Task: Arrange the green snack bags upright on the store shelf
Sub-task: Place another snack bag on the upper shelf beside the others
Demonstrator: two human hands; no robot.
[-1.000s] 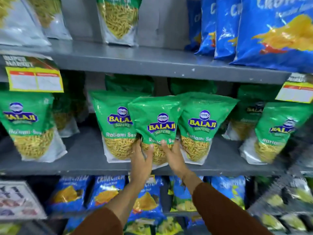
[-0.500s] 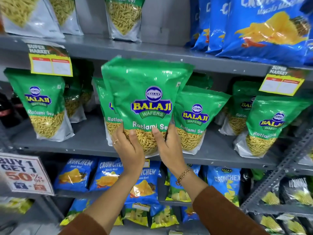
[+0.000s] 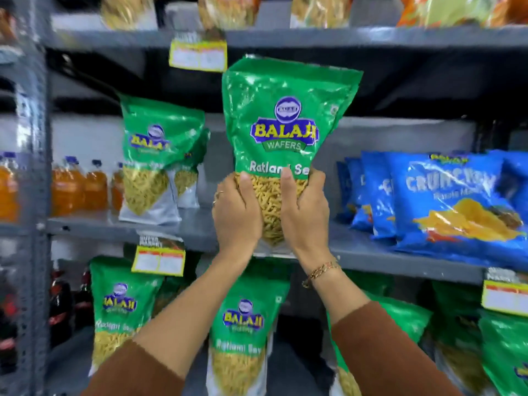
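I hold one green Balaji Ratlami Sev bag [image 3: 285,132] upright in front of the middle grey shelf [image 3: 385,252]. My left hand [image 3: 237,215] and my right hand [image 3: 305,215] both grip its lower, clear part from the two sides. On that shelf to the left stand two more green bags [image 3: 157,155], upright, one behind the other. On the shelf below, several green bags [image 3: 245,335] stand in a row, partly hidden by my forearms.
Blue Crunchex chip bags [image 3: 445,201] lean on the middle shelf to the right. Orange drink bottles [image 3: 77,184] fill the rack at the left beyond a grey upright post [image 3: 37,167]. Yellow price tags [image 3: 197,55] hang from the shelf edges.
Both hands have lifted the green bag from the lower shelf's row up to the shelf above. My view has risen with it.
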